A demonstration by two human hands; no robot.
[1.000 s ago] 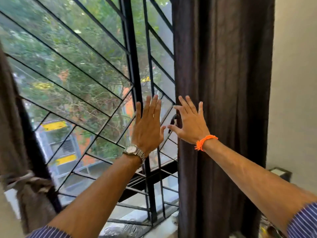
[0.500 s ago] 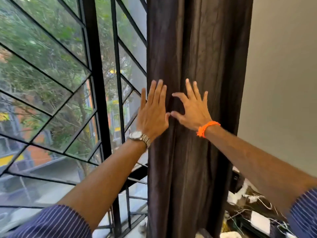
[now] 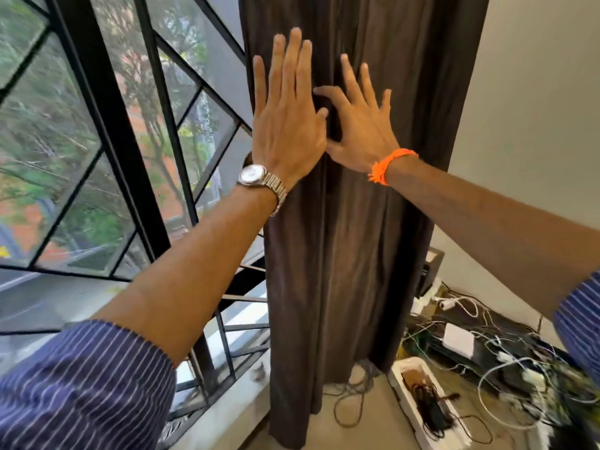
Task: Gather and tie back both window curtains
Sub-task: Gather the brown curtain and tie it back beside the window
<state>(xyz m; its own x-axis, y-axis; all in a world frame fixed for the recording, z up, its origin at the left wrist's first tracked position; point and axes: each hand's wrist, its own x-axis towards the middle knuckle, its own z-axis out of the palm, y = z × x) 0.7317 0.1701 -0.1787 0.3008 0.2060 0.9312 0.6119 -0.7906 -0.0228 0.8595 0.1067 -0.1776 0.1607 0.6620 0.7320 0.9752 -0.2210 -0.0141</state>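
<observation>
A dark brown curtain (image 3: 344, 254) hangs in loose folds at the right side of the window, reaching down to the floor. My left hand (image 3: 285, 118), with a silver watch on the wrist, is raised flat with fingers spread over the curtain's left edge. My right hand (image 3: 360, 125), with an orange thread on the wrist, is spread just to its right, fingertips against the fabric and thumb near a fold. Neither hand holds cloth. The other curtain is out of view.
The window's black metal grille (image 3: 107, 131) fills the left, with a pale sill (image 3: 227, 414) below. A bare wall (image 3: 532, 125) stands right of the curtain. On the floor at lower right lie tangled cables (image 3: 506, 362), a white adapter (image 3: 459, 341) and a white tray (image 3: 422, 404).
The view has swung right, and the left curtain has left the frame. Both hands have moved from the grille onto the right curtain and risen higher on it.
</observation>
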